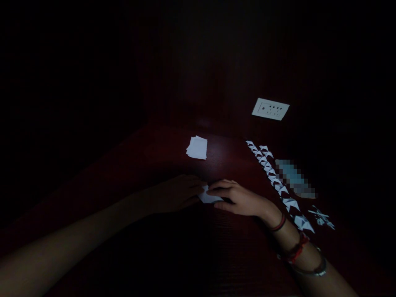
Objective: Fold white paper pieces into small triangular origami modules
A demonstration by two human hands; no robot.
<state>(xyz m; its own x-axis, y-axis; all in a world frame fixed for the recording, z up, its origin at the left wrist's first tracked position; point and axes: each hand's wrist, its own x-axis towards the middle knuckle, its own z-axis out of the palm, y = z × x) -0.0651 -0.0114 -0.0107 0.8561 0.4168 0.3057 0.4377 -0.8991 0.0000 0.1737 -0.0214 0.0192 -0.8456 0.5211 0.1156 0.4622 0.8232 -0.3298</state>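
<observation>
A small white piece of folded paper [209, 198] lies on the dark red table [161, 152] between my two hands. My left hand [177, 193], in deep shadow, has its fingertips pressed on the paper's left edge. From the right, my right hand [238, 198] holds the paper with its fingers over the top and its thumb at the near edge. Just beyond the hands sits a stack of white paper sheets [197, 147], slightly fanned. To the right, several folded paper pieces [268, 168] run in a slanting row.
A blurred-out bluish object [293, 177] lies right of the row. Nearer me is a small heap of thin white pieces [321, 217], hard to make out. A white wall socket [271, 109] shows at the back right. The surroundings are very dark.
</observation>
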